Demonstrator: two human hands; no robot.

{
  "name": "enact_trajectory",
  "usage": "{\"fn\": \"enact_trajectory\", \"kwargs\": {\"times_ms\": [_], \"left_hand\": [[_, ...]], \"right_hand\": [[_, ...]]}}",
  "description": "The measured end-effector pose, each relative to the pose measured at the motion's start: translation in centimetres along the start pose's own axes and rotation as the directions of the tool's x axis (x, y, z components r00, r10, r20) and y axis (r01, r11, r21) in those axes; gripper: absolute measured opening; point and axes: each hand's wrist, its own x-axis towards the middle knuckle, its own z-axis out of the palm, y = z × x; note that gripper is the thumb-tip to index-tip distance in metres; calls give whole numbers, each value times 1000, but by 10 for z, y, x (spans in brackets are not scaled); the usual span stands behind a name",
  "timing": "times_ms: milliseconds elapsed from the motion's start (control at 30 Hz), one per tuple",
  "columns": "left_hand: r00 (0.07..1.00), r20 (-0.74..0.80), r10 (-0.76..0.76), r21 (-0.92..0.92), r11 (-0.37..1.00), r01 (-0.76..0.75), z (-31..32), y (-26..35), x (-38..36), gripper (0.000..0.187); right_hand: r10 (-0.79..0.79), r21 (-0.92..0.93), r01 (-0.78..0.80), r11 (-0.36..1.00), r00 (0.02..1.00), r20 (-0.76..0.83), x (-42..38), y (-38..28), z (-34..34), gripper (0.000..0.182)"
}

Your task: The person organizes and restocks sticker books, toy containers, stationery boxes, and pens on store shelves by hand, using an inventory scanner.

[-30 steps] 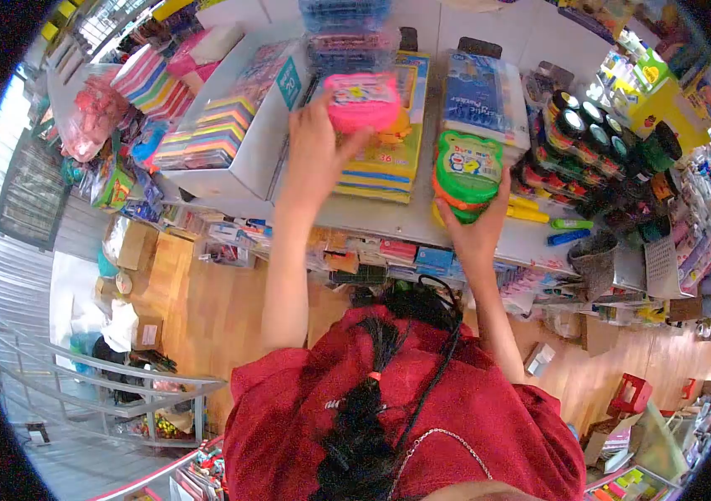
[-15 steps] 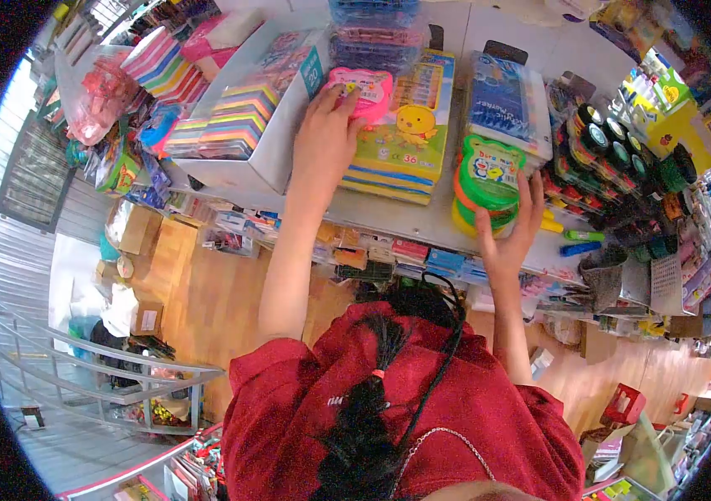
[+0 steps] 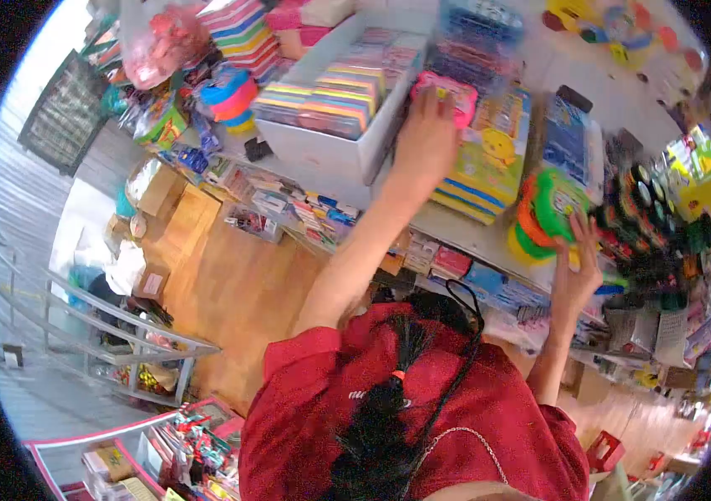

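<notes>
My left hand (image 3: 427,142) reaches over a pink shaped plastic case (image 3: 457,98), its fingers closed over the near side; the thumb is hidden. The case lies at the upper left corner of a stack of yellow packs (image 3: 489,163) with a chick picture. My right hand (image 3: 577,271) has its fingers apart, fingertips at the right edge of a green plastic case (image 3: 558,204). That case tops a small stack with an orange case (image 3: 529,210) and a yellow one under it. Motion blurs both hands somewhat.
A white box (image 3: 322,159) of colourful flat packs stands left of my left hand. Blue packs (image 3: 568,138) lie behind the green case. Black-lidded round containers (image 3: 648,192) crowd the right. Shelves of small goods (image 3: 489,284) run below the counter edge; a metal railing (image 3: 121,313) is at left.
The view has turned, so the counter goods sit further right and tilt. My left hand stays at the pink case. My right hand has slid slightly lower along the green stack's edge.
</notes>
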Motion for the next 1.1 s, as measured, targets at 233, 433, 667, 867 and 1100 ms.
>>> {"fn": "enact_trajectory", "kwargs": {"times_ms": [233, 433, 667, 867, 1100], "left_hand": [[995, 7, 96, -80, 992, -95, -13, 2, -26, 44], [997, 3, -80, -379, 922, 75, -30, 14, -46, 52], [994, -100, -43, -327, 945, 8, -32, 10, -47, 66], [990, -103, 100, -164, 980, -116, -18, -7, -18, 62], [988, -129, 86, -48, 995, -93, -11, -9, -14, 49]], "right_hand": [[-62, 163, 59, 985, 998, 12, 63, -51, 20, 37], [-229, 0, 232, 973, 960, 160, 109, -80, 89, 37], [-325, -226, 399, 889, 896, 303, 114, -97, 128, 43], [-410, -1, 416, 910, 899, 155, 107, -84, 110, 37], [-8, -175, 88, 981, 911, 412, 67, -38, -8, 39]]}}
